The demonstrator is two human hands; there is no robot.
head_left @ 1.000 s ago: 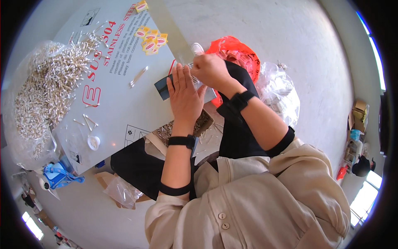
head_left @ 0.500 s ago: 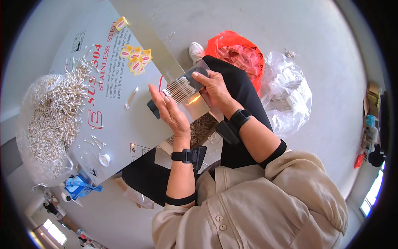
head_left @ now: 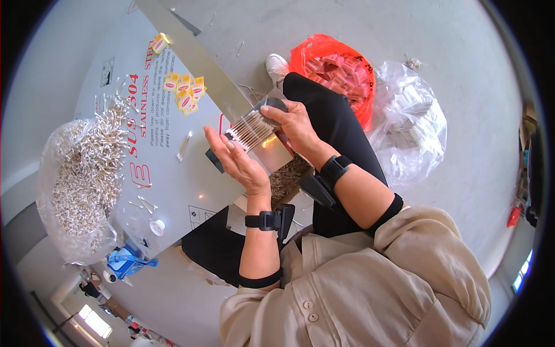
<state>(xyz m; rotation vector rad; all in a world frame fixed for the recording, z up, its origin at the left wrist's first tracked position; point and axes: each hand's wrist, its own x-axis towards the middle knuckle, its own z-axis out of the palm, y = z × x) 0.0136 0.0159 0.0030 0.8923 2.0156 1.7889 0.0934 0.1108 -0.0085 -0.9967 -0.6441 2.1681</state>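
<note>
A flat row of cotton swabs with brown sticks lies between my two hands, above the table's edge. My right hand is closed on the swabs' right end, thumb on top, together with a dark flat piece and clear film. At the other end my left hand has its fingers stretched along the swab heads and its thumb against them. Past the left fingers a dark block shows in part. Beneath the hands is a box of loose swabs, partly hidden.
A clear bag spilling swabs lies on the left of the table. Yellow packets sit farther back, a white cap nearer. On the floor at right stand a red bag of pink packs and a clear bag.
The whole view has shifted a little, with the table contents appearing lower and farther right. Both hands keep nearly the same hold on the swabs.
</note>
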